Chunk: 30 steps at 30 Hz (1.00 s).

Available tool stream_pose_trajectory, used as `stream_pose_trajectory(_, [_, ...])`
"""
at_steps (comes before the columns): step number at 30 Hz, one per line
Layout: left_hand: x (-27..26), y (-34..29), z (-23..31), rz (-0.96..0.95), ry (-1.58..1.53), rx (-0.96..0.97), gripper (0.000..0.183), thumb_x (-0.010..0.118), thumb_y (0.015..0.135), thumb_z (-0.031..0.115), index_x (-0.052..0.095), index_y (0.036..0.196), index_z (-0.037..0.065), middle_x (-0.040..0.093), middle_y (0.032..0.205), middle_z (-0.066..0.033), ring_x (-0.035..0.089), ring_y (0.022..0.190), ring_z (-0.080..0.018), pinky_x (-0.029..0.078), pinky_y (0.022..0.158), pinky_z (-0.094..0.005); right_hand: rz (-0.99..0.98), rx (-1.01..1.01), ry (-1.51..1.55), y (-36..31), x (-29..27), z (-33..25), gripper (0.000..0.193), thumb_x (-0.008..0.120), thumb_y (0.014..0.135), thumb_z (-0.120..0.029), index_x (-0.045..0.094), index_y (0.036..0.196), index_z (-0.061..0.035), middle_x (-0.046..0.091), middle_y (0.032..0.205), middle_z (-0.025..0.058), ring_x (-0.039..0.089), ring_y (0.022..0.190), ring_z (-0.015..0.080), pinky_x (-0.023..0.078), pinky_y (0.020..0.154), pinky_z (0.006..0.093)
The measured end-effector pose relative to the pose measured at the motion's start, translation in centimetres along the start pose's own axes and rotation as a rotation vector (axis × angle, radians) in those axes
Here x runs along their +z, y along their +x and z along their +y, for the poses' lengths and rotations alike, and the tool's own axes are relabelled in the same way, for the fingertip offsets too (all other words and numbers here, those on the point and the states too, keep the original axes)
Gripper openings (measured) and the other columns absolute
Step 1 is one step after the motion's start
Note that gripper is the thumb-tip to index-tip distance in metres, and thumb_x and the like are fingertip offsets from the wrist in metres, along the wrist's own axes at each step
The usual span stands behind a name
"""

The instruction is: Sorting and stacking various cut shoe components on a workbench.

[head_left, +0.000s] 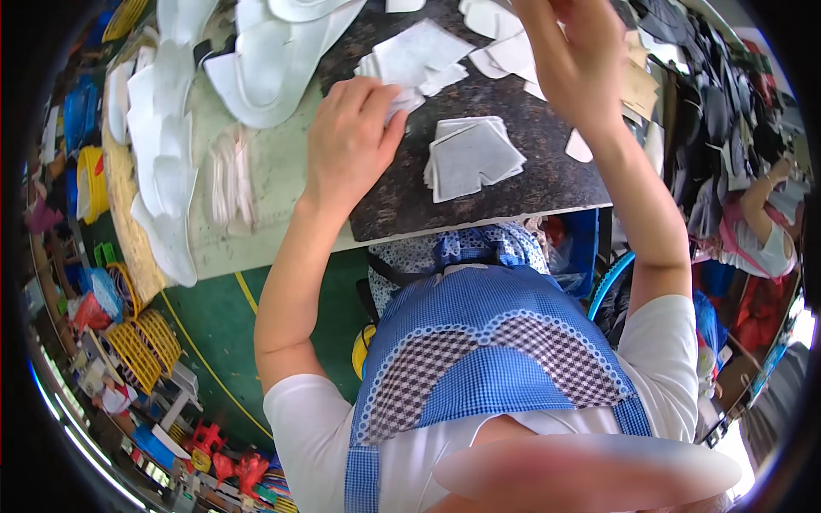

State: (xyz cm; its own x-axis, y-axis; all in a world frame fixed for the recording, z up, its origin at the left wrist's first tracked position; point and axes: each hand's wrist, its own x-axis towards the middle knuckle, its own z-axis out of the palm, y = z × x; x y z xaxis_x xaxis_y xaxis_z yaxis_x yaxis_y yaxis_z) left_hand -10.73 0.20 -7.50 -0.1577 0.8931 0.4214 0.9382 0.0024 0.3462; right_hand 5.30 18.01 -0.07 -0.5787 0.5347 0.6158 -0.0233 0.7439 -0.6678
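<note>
The left hand, loosely curled, rested at the fanned pile of pale cut pieces; whether its grip held one was unclear. The right hand met the upper edge, its grip hidden. Notched grey pieces lay stacked on the dark counter. Sorting seemed in hand; next, separating a single piece probably called for a light pinch.

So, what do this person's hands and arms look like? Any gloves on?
No gloves: the left hand and right hand are both bare. The forearms are bare too, with no watch or bracelet in sight. Plain white short sleeves end just above the elbows.
</note>
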Motion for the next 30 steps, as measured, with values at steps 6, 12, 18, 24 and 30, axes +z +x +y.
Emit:
stream_pose_trajectory(6, [-0.4, -0.6, 2.3, 0.113, -0.159, 0.104, 0.031, 0.079, 0.080, 0.013, 0.065, 0.106, 0.004, 0.063, 0.111, -0.0107, 0.061, 0.103, -0.0315, 0.050, 0.089, -0.0420, -0.405, -0.229, -0.310, -13.0, 0.7, -2.1, 0.023, 0.070, 0.074, -0.009, 0.066, 0.096, -0.0068, 0.066, 0.091, 0.0075, 0.067, 0.086, 0.0243, 0.054, 0.073, 0.0356])
stream_pose_trajectory(12, [0.0, -3.4, 5.0, -0.168, -0.281, 0.338, 0.032, 0.079, 0.077, 0.008, 0.064, 0.105, 0.006, 0.064, 0.108, -0.0083, 0.064, 0.101, -0.0296, 0.052, 0.087, -0.0412, -0.179, 0.168, 0.102, -13.5, -3.0, -0.8, 0.019, 0.072, 0.079, -0.002, 0.067, 0.097, -0.0035, 0.067, 0.090, 0.0113, 0.066, 0.084, 0.0298, 0.055, 0.077, 0.0374])
stream_pose_trajectory(18, [-0.7, -3.3, 5.3, -0.069, -0.326, 0.267, 0.028, 0.077, 0.074, 0.000, 0.065, 0.099, 0.007, 0.063, 0.108, -0.0074, 0.065, 0.099, -0.0291, 0.051, 0.086, -0.0405, 0.110, 0.283, -0.598, -10.3, -13.1, 6.4, 0.024, 0.075, 0.080, -0.007, 0.069, 0.103, -0.0055, 0.068, 0.099, 0.0097, 0.067, 0.091, 0.0260, 0.055, 0.081, 0.0345])
stream_pose_trajectory(24, [-1.9, -2.8, 5.1, -0.039, -0.350, 0.197, 0.027, 0.074, 0.079, -0.003, 0.063, 0.102, 0.003, 0.065, 0.108, -0.0117, 0.064, 0.099, -0.0299, 0.053, 0.085, -0.0394, -0.073, -0.052, -0.953, -9.3, -14.0, 8.2, 0.025, 0.072, 0.087, -0.014, 0.070, 0.112, -0.0076, 0.068, 0.109, 0.0094, 0.068, 0.098, 0.0299, 0.055, 0.088, 0.0353])
stream_pose_trajectory(30, [-1.7, -1.2, 5.7, -0.053, -0.426, 0.089, 0.021, 0.072, 0.082, -0.001, 0.064, 0.102, 0.002, 0.066, 0.106, -0.0126, 0.065, 0.095, -0.0300, 0.054, 0.082, -0.0378, 0.203, 0.212, -0.567, -7.9, -17.5, 10.2, 0.010, 0.057, 0.099, -0.008, 0.062, 0.095, -0.0010, 0.057, 0.071, 0.0043, 0.048, 0.062, 0.0122, 0.041, 0.057, 0.0279])
